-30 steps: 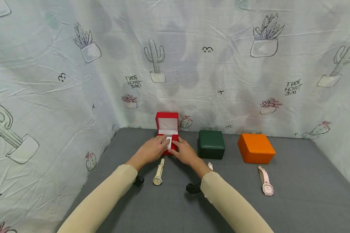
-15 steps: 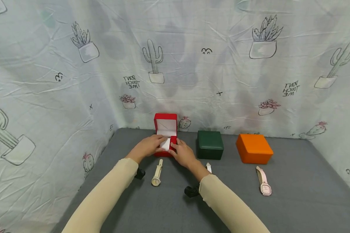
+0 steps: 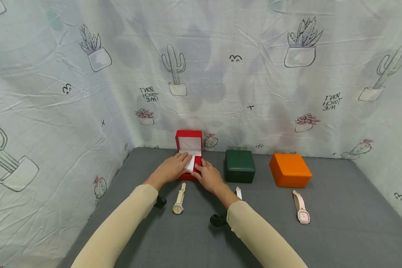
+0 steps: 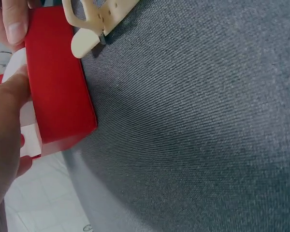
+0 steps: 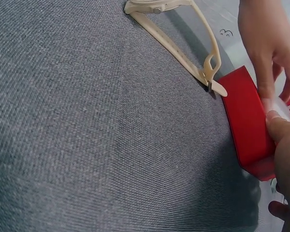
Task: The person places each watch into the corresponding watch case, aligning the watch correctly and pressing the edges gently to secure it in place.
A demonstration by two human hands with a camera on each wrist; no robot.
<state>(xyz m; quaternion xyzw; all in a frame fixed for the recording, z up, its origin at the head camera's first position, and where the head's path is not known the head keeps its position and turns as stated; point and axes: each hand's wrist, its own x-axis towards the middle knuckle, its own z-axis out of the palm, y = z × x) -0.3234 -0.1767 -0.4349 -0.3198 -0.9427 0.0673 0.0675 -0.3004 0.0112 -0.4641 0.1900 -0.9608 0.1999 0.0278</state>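
A red watch box (image 3: 189, 133) with a white lining stands at the back of the table, lid raised. My left hand (image 3: 170, 168) reaches over its left side and pinches a white cushion (image 3: 190, 164) inside; the thumb presses on it in the left wrist view. With my right hand (image 3: 210, 178) I grip the right side of the box, thumb at the front edge. The hands hide much of the interior. Just in front of the box lies a cream watch (image 3: 178, 208), its strap buckled in the right wrist view.
A green box (image 3: 240, 166) and an orange box (image 3: 290, 170), both closed, stand to the right. A pink watch (image 3: 303, 216) lies before the orange one. My right forearm partly covers a white watch (image 3: 238, 192). Patterned cloth (image 3: 207, 85) hangs behind the grey table (image 3: 341, 201).
The white cushion was narrower in view a second ago, then showed more face as it shifted left with my left hand. My right hand stays at the box; the head view turned slightly.
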